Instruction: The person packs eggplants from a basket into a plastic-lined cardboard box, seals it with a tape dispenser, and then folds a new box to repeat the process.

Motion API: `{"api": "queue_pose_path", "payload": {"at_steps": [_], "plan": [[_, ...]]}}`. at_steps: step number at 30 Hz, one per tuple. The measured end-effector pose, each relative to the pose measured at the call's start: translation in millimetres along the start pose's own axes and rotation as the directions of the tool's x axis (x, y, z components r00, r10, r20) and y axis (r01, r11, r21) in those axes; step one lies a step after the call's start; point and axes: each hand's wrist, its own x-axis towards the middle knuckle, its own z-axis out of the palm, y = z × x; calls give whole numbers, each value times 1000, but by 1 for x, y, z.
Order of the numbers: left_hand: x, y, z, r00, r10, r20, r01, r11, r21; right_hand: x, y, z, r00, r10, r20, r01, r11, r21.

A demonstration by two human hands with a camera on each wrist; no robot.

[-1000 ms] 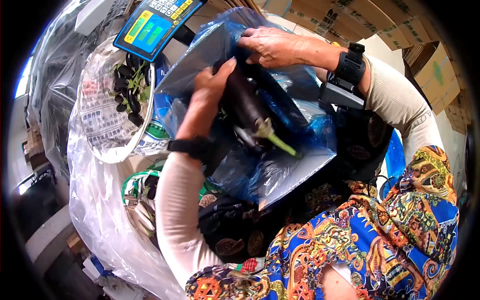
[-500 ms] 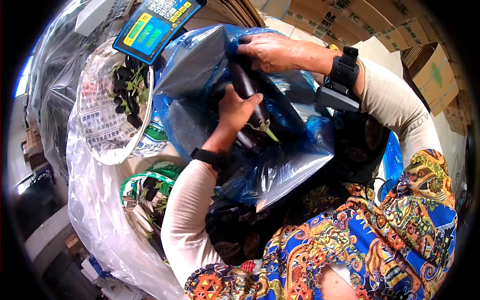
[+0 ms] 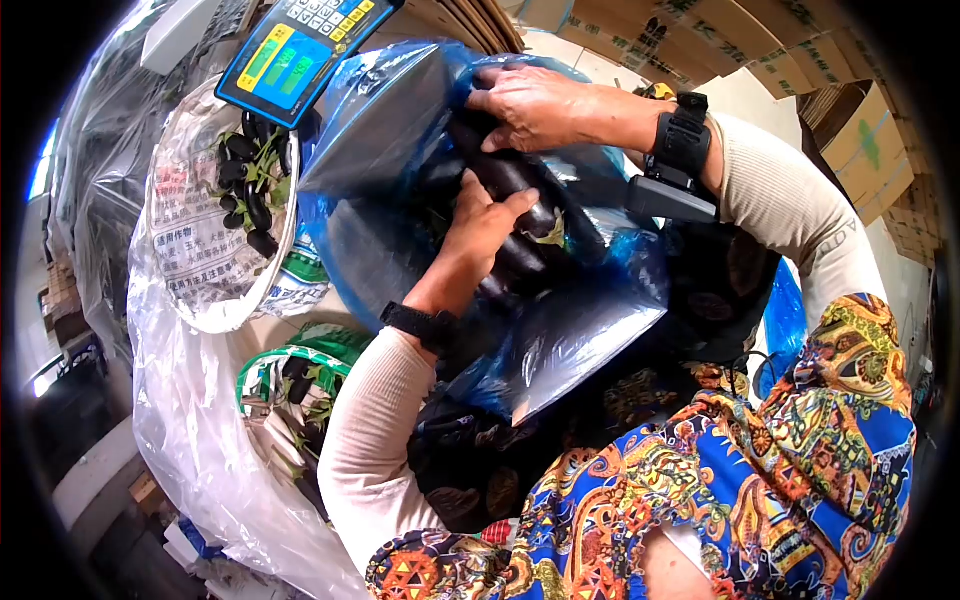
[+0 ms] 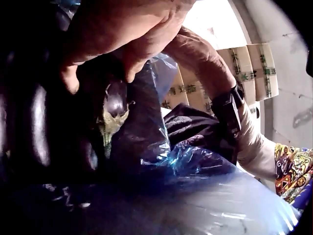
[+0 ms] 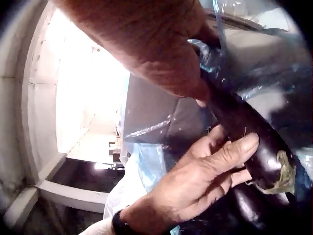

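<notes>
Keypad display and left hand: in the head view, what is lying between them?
Blue plastic lies between the keypad display and the left hand, as the head view shows.

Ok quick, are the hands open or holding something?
Left hand: closed on an eggplant, near its stem end.
Right hand: by the other end; whether it grips can't be told.

Cartons [image 3: 690, 35] and scale [image 3: 300, 65] suggest a packing area
</notes>
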Motion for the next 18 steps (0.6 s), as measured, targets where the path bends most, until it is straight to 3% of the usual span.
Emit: {"api": "queue_pose_path", "payload": {"at_steps": [2,3,4,6,8,9,10,12,13,14,16,18], "plan": [[7,-2,8,996,65,-54,-60,994,89,-3,-3,7,999,40,-32,-42,997,-65],[11,-2,15,982,106,-157,-88,989,122,-4,-3,16,996,36,-82,-42,996,-78],[6,7,21,962,212,-175,-173,962,213,-4,-6,17,996,70,-54,-76,990,-121],[6,13,22,974,79,-212,-16,958,286,-2,-3,34,982,90,-168,-122,973,-196],[10,5,23,920,298,-253,-129,842,525,-3,6,44,979,-31,-200,-13,977,-214],[7,3,19,923,299,-243,-145,854,499,0,-1,31,998,17,-57,-25,990,-136],[3,5,14,924,305,-230,-168,864,474,1,1,36,996,-8,-85,-4,991,-132],[3,8,-7,996,59,65,-75,957,281,4,1,26,992,123,16,-119,982,-149],[-18,36,-18,990,7,142,-69,896,438,1,-1,23,990,141,15,-137,977,-164],[-43,56,-34,932,217,289,-345,772,534,-1,3,23,991,133,22,-129,982,-140],[-84,74,-82,754,358,552,-553,799,237,-4,-1,20,994,108,16,-105,987,-122],[-153,75,-140,845,296,446,-319,947,-24,0,-13,7,977,180,113,-166,978,-124]]}}
